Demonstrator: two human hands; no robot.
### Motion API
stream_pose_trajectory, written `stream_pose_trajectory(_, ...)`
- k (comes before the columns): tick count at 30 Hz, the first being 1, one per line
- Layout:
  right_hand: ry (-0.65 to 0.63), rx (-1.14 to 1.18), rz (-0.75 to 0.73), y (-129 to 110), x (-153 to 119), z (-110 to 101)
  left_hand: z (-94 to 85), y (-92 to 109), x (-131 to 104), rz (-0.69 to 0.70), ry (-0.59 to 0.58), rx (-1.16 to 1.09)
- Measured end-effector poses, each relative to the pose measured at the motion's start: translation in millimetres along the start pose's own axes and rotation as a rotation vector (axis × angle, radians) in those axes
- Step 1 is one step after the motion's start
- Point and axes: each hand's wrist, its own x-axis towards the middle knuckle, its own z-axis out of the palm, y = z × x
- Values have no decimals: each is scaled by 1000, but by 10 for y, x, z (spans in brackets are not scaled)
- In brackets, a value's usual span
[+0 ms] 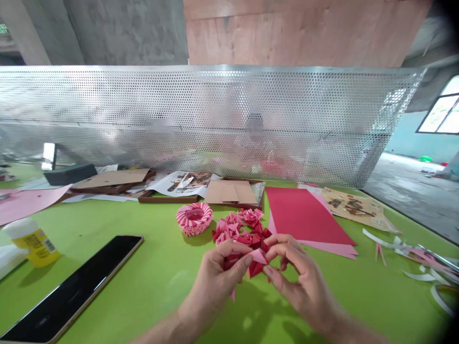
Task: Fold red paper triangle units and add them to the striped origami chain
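Pink and red folded paper pieces are joined between my hands above the green table (pixel 158 277). My left hand (pixel 224 274) pinches a pink folded piece (pixel 258 256) between thumb and fingers. At the right edge of the same work, my right hand (pixel 299 274) has its thumb and index finger on a red folded piece (pixel 255 269). Just behind my hands lies a pile of folded pink and red pieces (pixel 238 223). A round woven-looking pink and white paper bowl (pixel 194 219) stands left of the pile.
A phone (pixel 75 286) and a yellow glue bottle (pixel 36 243) lie at the left. Red sheets (pixel 304 215) rest at the right, with paper strips and scissors (pixel 439 258) beyond. Frames and cardboard (pixel 229 191) line the back, before a perforated metal screen (pixel 215 110).
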Motion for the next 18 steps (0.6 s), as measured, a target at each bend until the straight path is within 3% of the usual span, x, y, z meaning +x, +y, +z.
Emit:
stream_pose_trajectory(8,-26,35,-3,22,-27,28,36,-59,-17,178,-13,110)
stream_pose_trajectory(18,-53,84,100,-13,-40,36,26,-154,18,234,-63,140)
